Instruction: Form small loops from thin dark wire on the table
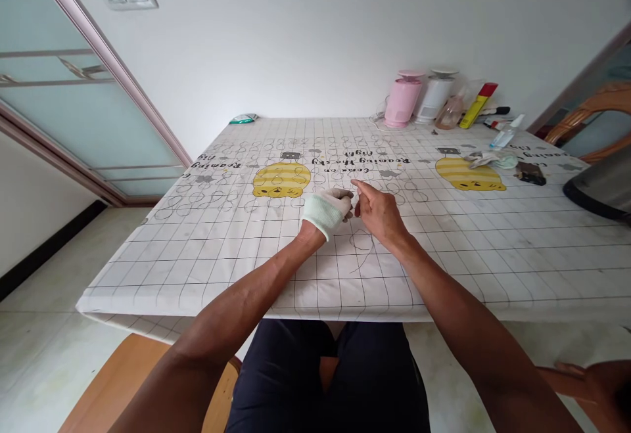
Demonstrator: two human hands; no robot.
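Several bottles (505,135), canisters (402,102) beyond both hands (327,207) (378,215)

On the bench (148,275), loops (197,198) lie left of and behind the left hand (329,209) and right hand (380,215); a wire (365,262) lies before them. Back left, a packet (244,119); back right, a bottle (506,135) behind a glove (493,159).

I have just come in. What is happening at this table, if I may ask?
A person's left hand, in a white fabric glove with a pale green cuff, and bare right hand are close together over a white checked tablecloth. What they may hold is too fine to make out. A thin, dark, curved strand lies near the right wrist, and many thin, dark loops show farther back on the cloth.
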